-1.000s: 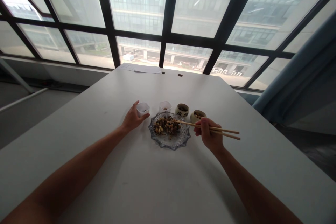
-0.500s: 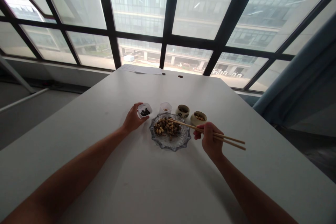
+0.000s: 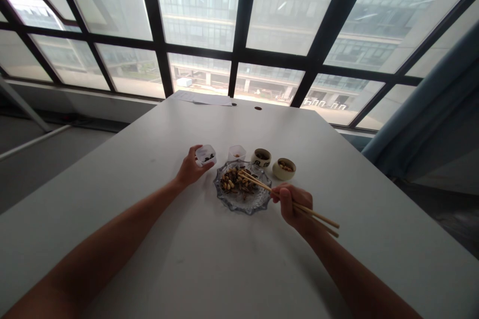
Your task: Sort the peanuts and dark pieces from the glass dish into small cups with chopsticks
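My left hand (image 3: pixel 190 167) grips a small white plastic cup (image 3: pixel 202 153) with several dark pieces inside, tilted a little toward me. In my right hand (image 3: pixel 293 203) is a pair of wooden chopsticks (image 3: pixel 318 220). Their tips rest among mixed nuts and seeds (image 3: pixel 239 183) heaped in a scalloped glass bowl (image 3: pixel 250 207). What the tips pinch, if anything, is too small to tell. Just behind the bowl stand another white plastic cup (image 3: pixel 237 151) holding something small and reddish, a patterned ceramic cup (image 3: pixel 262 158) with dark contents, and a plain cream cup (image 3: pixel 283 170) with brownish pieces.
All of this stands on a white table (image 3: pixel 168 259). Sheets of paper (image 3: pixel 204 98) lie at its far edge, near a round cable hole (image 3: pixel 258 108). Beyond are large black-framed windows, with a blue curtain (image 3: pixel 422 104) at the right.
My right hand has shifted slightly left and toward me, and the chopsticks now slope more steeply. The cup in my left hand has tipped, its dark pieces sliding toward its near right side.
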A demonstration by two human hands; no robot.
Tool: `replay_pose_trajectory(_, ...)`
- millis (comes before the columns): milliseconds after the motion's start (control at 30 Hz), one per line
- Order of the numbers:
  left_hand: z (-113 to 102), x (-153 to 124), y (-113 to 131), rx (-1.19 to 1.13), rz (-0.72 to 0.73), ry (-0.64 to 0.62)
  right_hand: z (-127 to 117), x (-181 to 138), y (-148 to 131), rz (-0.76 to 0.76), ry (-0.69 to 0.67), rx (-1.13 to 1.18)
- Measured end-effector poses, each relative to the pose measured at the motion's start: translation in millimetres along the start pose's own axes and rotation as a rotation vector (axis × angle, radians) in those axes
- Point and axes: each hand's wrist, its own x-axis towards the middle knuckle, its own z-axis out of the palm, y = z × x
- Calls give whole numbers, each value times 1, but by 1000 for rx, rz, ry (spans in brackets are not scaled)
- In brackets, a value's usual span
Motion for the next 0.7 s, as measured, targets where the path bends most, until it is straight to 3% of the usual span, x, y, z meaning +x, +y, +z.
replay_pose_trajectory(233, 0, 2, -5, -4, -32, -39, -1, 0, 4, 32, 14, 23)
replay_pose_trajectory(333, -6, 14, -2, 42, -10, -75, -2, 3, 5, 81, 99, 55)
replay_pose_trajectory(467, -7, 34, 23, 192, 109, -65, -5, 11, 7, 163, 258, 79)
replay_pose_trajectory(600, 20, 50, 53, 345, 233, -175, -7, 15, 10, 182, 309, 85)
replay_pose_trajectory(700, 46, 58, 67, 398, 196, -322, -6, 13, 13, 160, 293, 71)
